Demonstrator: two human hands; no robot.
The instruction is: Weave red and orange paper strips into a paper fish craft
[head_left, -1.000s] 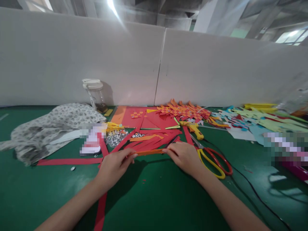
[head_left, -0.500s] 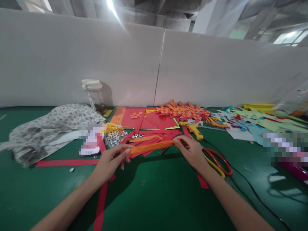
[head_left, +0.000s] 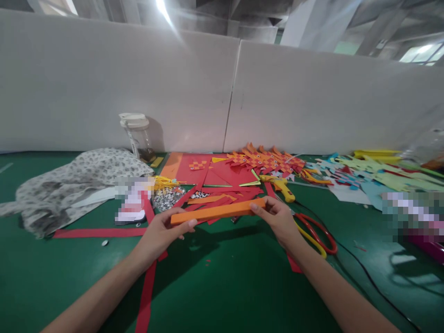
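Note:
An orange paper strip (head_left: 218,212) is stretched between my hands, above the green table. My left hand (head_left: 168,229) pinches its left end, thumb along the near side. My right hand (head_left: 275,215) grips the other end between thumb and fingers. The strip tilts slightly, its right end higher. Just behind it lies a pile of red strips (head_left: 222,200), with a few orange ones among them. A yellow glue gun (head_left: 282,187) rests beyond my right hand, and scissors with red and yellow handles (head_left: 321,231) lie beside my right wrist.
Woven orange-red paper fish (head_left: 265,159) are heaped at the back. Left of centre is a pile of googly eyes (head_left: 168,198). A patterned cloth (head_left: 83,178) and a lidded bottle (head_left: 135,134) stand left. A black cable (head_left: 367,273) crosses the right side; red strips (head_left: 100,232) lie left.
The orange strip has turned so more of its broad face shows, and its left end now shows past my left thumb. Both hands keep hold. The view has shifted slightly.

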